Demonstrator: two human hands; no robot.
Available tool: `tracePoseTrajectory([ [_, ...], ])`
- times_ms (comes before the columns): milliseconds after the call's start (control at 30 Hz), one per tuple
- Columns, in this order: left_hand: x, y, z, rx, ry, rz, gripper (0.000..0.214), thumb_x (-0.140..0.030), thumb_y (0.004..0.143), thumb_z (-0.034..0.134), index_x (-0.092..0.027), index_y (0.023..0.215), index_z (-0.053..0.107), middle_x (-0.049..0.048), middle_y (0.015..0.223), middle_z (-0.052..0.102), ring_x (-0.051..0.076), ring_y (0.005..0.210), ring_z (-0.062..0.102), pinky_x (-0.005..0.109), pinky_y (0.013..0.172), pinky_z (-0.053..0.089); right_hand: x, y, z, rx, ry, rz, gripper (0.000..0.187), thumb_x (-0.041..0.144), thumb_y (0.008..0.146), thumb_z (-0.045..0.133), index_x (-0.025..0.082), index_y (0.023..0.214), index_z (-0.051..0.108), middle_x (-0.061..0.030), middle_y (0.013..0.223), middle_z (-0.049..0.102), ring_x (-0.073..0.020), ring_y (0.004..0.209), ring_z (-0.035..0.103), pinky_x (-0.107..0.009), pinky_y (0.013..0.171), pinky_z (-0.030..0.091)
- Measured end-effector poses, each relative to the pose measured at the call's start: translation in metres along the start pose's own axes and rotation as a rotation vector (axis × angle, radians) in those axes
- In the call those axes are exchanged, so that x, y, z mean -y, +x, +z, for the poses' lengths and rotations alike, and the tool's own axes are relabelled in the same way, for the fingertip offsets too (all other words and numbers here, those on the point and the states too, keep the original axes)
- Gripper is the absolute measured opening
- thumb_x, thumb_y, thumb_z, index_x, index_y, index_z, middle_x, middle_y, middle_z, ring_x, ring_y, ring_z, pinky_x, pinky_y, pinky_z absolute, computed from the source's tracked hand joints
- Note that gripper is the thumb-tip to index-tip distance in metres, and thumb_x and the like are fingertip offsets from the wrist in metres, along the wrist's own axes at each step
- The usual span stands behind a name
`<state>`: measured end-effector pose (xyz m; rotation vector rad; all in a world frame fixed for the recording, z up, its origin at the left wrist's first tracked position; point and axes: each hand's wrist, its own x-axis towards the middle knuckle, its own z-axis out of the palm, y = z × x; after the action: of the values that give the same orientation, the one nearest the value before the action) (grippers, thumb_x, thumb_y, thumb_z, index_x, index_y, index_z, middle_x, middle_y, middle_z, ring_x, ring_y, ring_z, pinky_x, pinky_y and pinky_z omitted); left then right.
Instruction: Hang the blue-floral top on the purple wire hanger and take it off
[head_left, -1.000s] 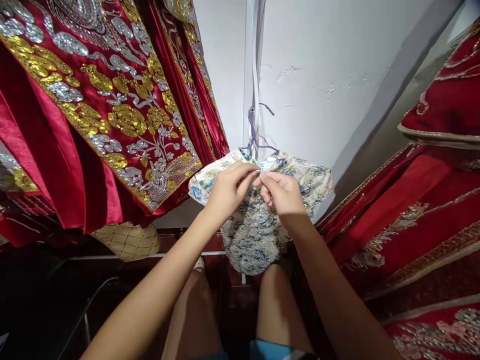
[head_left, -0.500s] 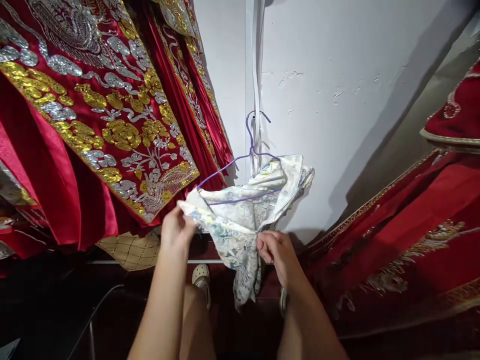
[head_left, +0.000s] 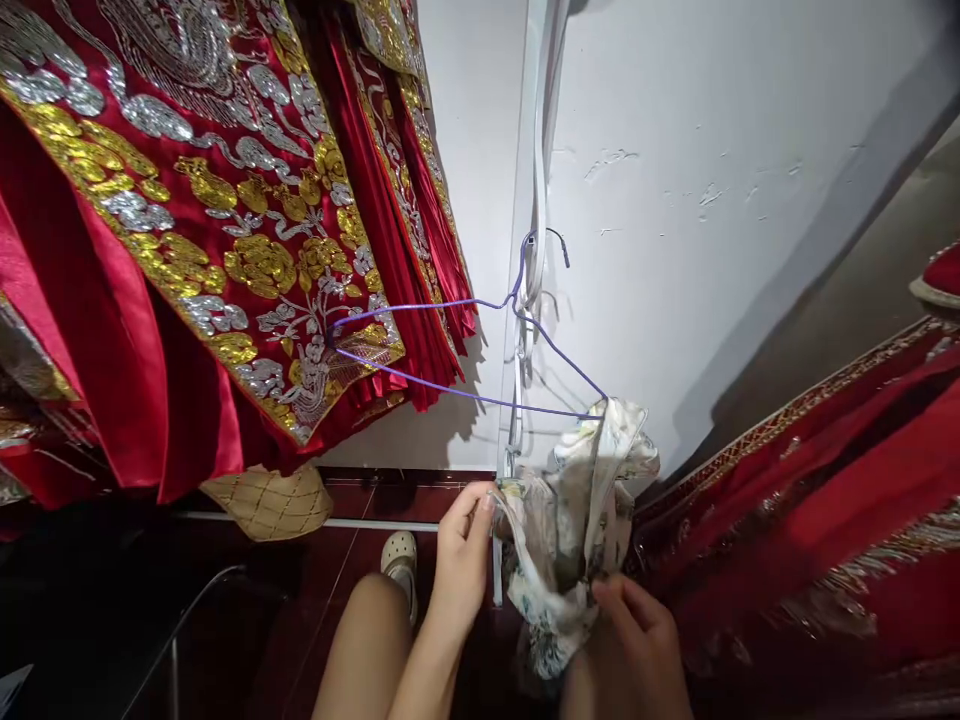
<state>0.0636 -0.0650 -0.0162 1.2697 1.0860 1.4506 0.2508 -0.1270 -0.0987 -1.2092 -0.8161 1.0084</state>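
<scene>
A purple wire hanger (head_left: pixel 450 392) hangs by its hook from a white strap (head_left: pixel 539 150) against the wall. Its left arm is bare, while a pale floral garment (head_left: pixel 551 600) still drapes over its right end and sags low. My left hand (head_left: pixel 466 530) pinches one edge of the garment's neckline, below the hanger's lower bar. Lower and to the right, my right hand (head_left: pixel 637 615) grips the garment's front, its fingers partly blurred. The cloth between the hands is smeared by motion.
Red garments with gold and silver embroidery (head_left: pixel 262 260) hang close on the left. More red embroidered cloth (head_left: pixel 840 520) hangs on the right. A quilted tan piece (head_left: pixel 274 500) shows low on the left, near a beige clog (head_left: pixel 399 550) on the dark red floor.
My left hand has drawn the garment's left shoulder off the hanger and moved right and down. The hanger now tilts, its left arm bare. My right hand has moved lower and to the right.
</scene>
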Motion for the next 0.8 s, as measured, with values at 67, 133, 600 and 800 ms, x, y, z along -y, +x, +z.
tracePoseTrajectory([
  [67,-0.018,-0.007,0.010,0.159,-0.029,0.024,0.030,-0.044,0.097,0.054,-0.017,0.087,0.063,0.0029,0.083,0.059,0.016,0.079,0.055,0.024,0.074,0.044,0.007,0.006,0.002,-0.035,0.004,0.041,0.038,0.058,0.074,0.076,0.020,0.070,0.068,-0.0019,0.067,0.063,-0.0196,0.068,0.058,-0.029,0.064,0.047],
  [133,-0.034,-0.013,0.019,0.367,-0.022,0.075,0.027,-0.037,0.099,0.052,-0.017,0.087,0.065,0.0046,0.086,0.060,0.016,0.083,0.056,0.025,0.078,0.045,0.017,0.012,0.012,0.048,0.072,0.108,0.050,0.070,0.073,0.070,0.021,0.083,0.074,-0.0056,0.081,0.070,-0.0256,0.087,0.064,-0.035,0.081,0.051],
  [600,-0.010,0.003,-0.047,0.701,0.478,-0.056,0.040,-0.058,0.084,0.066,-0.020,0.075,0.075,0.0048,0.069,0.067,0.022,0.067,0.061,0.030,0.068,0.047,0.119,0.054,0.038,0.719,-0.354,-0.025,0.026,0.037,0.064,0.083,0.017,0.067,0.067,-0.0018,0.064,0.062,-0.0162,0.059,0.052,-0.025,0.053,0.040],
  [800,-0.038,0.037,-0.099,0.473,0.856,0.200,0.035,-0.048,0.081,0.072,-0.022,0.057,0.066,0.0015,0.053,0.057,0.019,0.056,0.054,0.031,0.077,0.043,0.160,0.133,0.051,0.208,-0.593,-0.470,0.019,0.036,0.074,0.072,0.019,0.077,0.067,-0.0027,0.072,0.065,-0.0189,0.068,0.058,-0.027,0.059,0.043],
])
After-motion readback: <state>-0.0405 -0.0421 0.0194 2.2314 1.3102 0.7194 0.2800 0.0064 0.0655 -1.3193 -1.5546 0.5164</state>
